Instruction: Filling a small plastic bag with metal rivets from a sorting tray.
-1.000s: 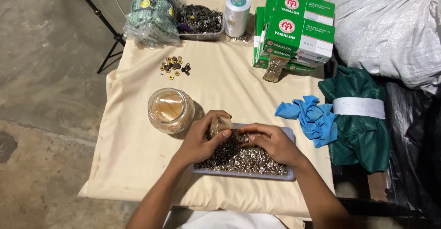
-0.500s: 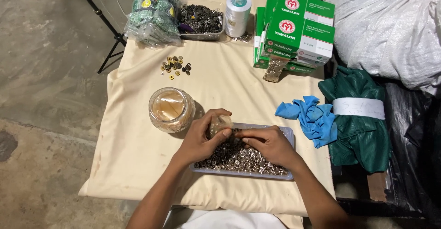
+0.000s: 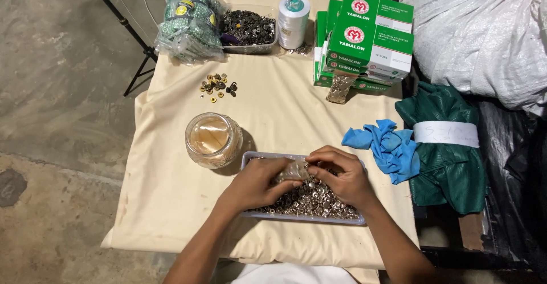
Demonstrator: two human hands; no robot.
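Both hands, left hand (image 3: pixel 256 184) and right hand (image 3: pixel 340 175), pinch one small clear bag (image 3: pixel 293 171) over the shallow tray (image 3: pixel 302 218) of silvery metal rings near the table's front edge, with open cloth (image 3: pixel 279 107) beyond, glass jar (image 3: pixel 212 140) just left.

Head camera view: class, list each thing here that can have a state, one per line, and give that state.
Left hand: fingers pinching the small clear bag.
Right hand: fingers gripping the same bag.
Small clear bag: crumpled, held over the tray.
Tray: filled with silver metal rings.
Glass jar: upright, lidless.
Thread spool: upright.
Green boxes: stacked, closed.
Blue cloth: crumpled.
Far container: full of dark metal pieces.
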